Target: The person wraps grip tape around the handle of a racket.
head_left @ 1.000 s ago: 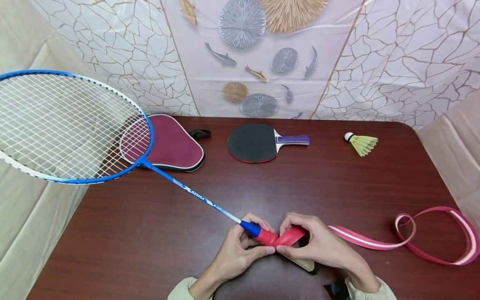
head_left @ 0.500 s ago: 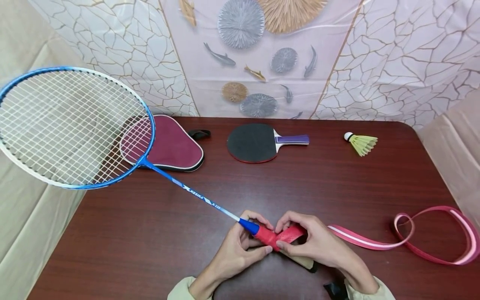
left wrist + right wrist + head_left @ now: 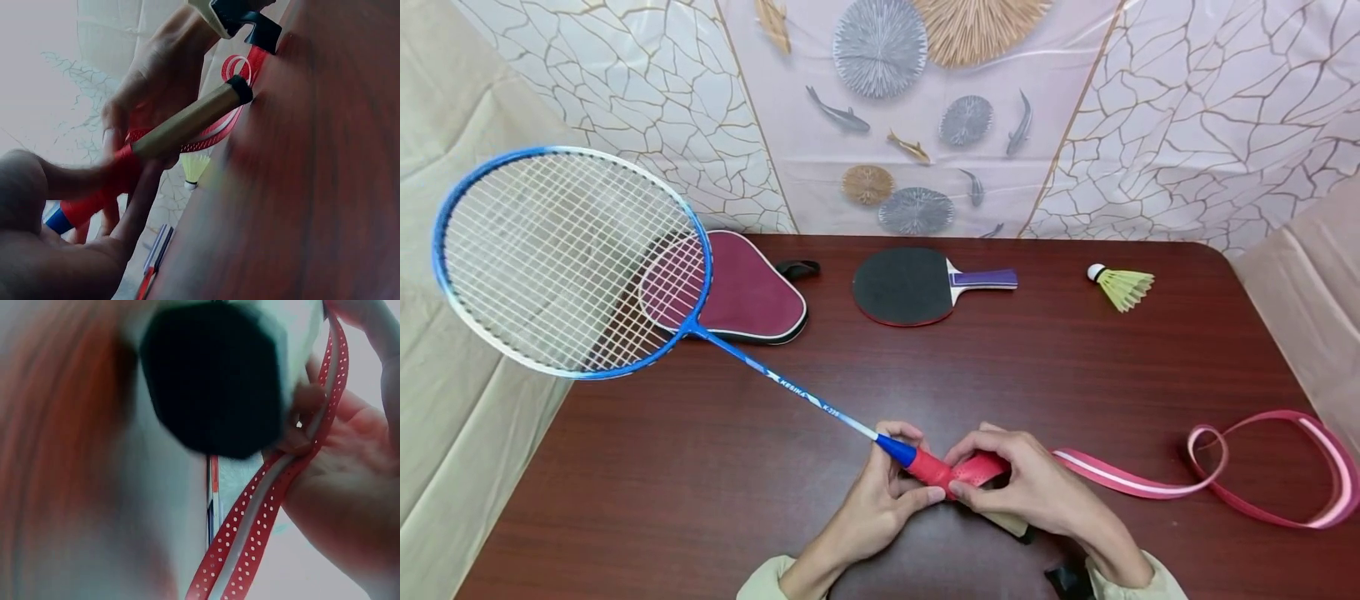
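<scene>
one racket [image 3: 793,389] is slanting toward the desk's [image 3: 760,475] far-left corner | left hand [image 3: 876,508] is gripping its wrapped handle [image 3: 929,469] | right hand [image 3: 1041,482] is pinching the red tape [image 3: 1120,477], which is looping near the right edge | advisable: applying steady tension, overlapping turns evenly toward the black end cap [image 3: 240,90]

The desk [image 3: 737,467] is surfaced in dark wood grain, smooth and softly glossy. The badminton racket [image 3: 748,360] is coated in smooth, glossy blue and white; its handle [image 3: 187,122] is exposed as pale, matt wood. The red grip tape [image 3: 1120,477] is pierced with tiny holes and lined with a smooth white strip. Along the far edge, the table tennis paddle [image 3: 902,286] is faced in matt black rubber. At that edge's left end, the paddle case [image 3: 748,287] is covered in maroon cloth. The wall sheet [image 3: 1187,108] is faintly glossed.
</scene>
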{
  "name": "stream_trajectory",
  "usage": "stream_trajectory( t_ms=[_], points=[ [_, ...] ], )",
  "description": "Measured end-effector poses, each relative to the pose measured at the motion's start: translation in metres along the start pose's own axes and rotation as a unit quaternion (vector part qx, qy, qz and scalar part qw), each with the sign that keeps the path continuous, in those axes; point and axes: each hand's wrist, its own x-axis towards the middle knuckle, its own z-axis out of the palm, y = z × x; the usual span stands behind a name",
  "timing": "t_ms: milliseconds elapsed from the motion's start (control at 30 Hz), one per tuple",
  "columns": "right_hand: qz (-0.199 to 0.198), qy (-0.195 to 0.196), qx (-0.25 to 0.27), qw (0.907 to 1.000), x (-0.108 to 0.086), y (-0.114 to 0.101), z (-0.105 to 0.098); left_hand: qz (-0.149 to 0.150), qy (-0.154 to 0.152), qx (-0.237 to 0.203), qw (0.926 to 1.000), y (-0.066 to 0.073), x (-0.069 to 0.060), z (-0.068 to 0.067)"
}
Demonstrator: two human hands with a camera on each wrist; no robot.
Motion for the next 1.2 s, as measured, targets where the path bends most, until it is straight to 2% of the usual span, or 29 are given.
stream_trajectory(
  t_ms=[167, 333, 433, 567, 667, 833, 1033, 1100, 1200],
  points=[
    [-0.017, 0.022, -0.012, 0.9995, 0.0023, 0.0008, 0.0027, 0.012, 0.037, -0.02, 0.9991, -0.0019, -0.001, 0.0047],
    [-0.012, 0.033, -0.029, 0.9989, 0.0033, 0.0013, 0.0034, -0.003, 0.078, -0.014, 0.9968, -0.0018, -0.0015, 0.0071],
    [-0.014, 0.037, -0.038, 0.9985, 0.0036, 0.0016, 0.0039, -0.003, 0.08, -0.022, 0.9966, -0.0016, -0.0016, 0.0071],
    [-0.016, 0.043, -0.042, 0.9981, 0.0033, 0.0021, 0.004, 0.007, 0.057, -0.037, 0.9977, -0.0012, -0.0013, 0.0073],
    [-0.017, 0.05, -0.046, 0.9976, 0.0034, 0.0022, 0.0036, 0.006, 0.051, -0.031, 0.9982, -0.0005, -0.0004, 0.008],
    [-0.032, 0.062, -0.07, 0.9951, 0.0036, 0.0016, 0.0044, 0.003, 0.072, -0.016, 0.9973, 0.0007, 0.0001, 0.0087],
    [-0.045, 0.099, -0.12, 0.9868, 0.0046, 0.0011, 0.0012, 0.034, 0.09, -0.006, 0.9953, 0.0016, 0.0004, 0.0076],
    [-0.047, 0.103, -0.12, 0.9863, 0.0049, 0.0007, -0.0003, 0.04, 0.096, -0.003, 0.9946, 0.0023, 0.0008, 0.0074],
    [-0.071, 0.102, -0.109, 0.9862, 0.0052, -0.0004, -0.0007, 0.032, 0.103, -0.003, 0.9942, 0.0026, 0.0013, 0.007]
  ],
)
